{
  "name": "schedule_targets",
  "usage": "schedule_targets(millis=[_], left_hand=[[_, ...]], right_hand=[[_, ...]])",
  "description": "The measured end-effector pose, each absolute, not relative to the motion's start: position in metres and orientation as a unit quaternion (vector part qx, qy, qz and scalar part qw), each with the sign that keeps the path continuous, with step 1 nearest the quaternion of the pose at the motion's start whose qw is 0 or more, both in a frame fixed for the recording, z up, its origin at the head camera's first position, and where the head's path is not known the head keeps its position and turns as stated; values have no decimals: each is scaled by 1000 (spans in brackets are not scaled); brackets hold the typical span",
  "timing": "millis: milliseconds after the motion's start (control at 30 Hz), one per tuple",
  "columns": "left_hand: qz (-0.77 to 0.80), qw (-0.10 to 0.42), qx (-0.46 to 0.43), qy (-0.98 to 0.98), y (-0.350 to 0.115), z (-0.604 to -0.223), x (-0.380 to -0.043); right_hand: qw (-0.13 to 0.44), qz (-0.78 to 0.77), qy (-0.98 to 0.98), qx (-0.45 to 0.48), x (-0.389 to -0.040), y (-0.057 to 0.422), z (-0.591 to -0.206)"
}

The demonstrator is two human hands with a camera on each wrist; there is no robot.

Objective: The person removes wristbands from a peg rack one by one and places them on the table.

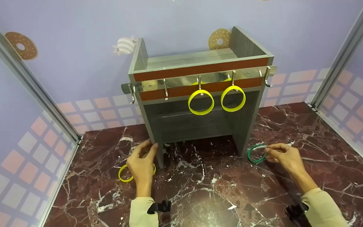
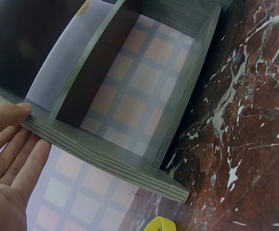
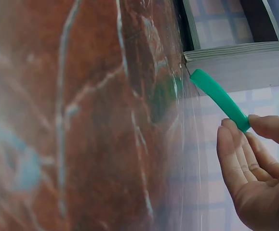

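Note:
In the head view, my right hand (image 1: pixel 287 157) pinches a green ring (image 1: pixel 250 154) between thumb and fingers, to the right of the grey wooden shelf (image 1: pixel 247 126). The right wrist view shows this green band (image 3: pixel 219 98) edge-on, raised off the marble surface. My left hand (image 1: pixel 142 160) holds the lower left side panel, with the thumb (image 2: pixel 21 110) at its front edge and the fingers along its outer face. Behind the left wrist lies a yellow ring (image 1: pixel 125 180), partly hidden. Two more yellow rings, one left (image 1: pixel 190 108) and one right (image 1: pixel 244 102), hang from hooks on the shelf's front.
A shiny metal hook rail (image 1: pixel 181 80) runs along the shelf's upper front. Its far-left hook (image 1: pixel 132 94), second hook (image 1: pixel 166 90) and far-right hook (image 1: pixel 267 77) carry no rings. The shelf stands on a dark red marble tabletop (image 1: pixel 200 195), with patterned walls on three sides.

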State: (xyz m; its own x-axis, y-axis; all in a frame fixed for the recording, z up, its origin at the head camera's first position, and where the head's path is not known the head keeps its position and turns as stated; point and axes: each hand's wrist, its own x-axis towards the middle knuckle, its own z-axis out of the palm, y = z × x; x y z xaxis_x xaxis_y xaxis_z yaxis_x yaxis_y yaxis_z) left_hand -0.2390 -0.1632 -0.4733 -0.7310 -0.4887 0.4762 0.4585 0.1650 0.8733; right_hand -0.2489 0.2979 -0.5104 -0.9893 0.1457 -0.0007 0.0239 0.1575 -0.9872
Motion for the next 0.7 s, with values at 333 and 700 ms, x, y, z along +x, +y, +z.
schedule_targets(millis=[333, 700], left_hand=[[-650, 367, 17, -665, -162, -473, -239], [-650, 366, 18, -665, -162, -472, -239]], right_hand=[[34, 598, -798, -58, -249, 299, -515], [48, 481, -874, -42, -243, 299, -510]])
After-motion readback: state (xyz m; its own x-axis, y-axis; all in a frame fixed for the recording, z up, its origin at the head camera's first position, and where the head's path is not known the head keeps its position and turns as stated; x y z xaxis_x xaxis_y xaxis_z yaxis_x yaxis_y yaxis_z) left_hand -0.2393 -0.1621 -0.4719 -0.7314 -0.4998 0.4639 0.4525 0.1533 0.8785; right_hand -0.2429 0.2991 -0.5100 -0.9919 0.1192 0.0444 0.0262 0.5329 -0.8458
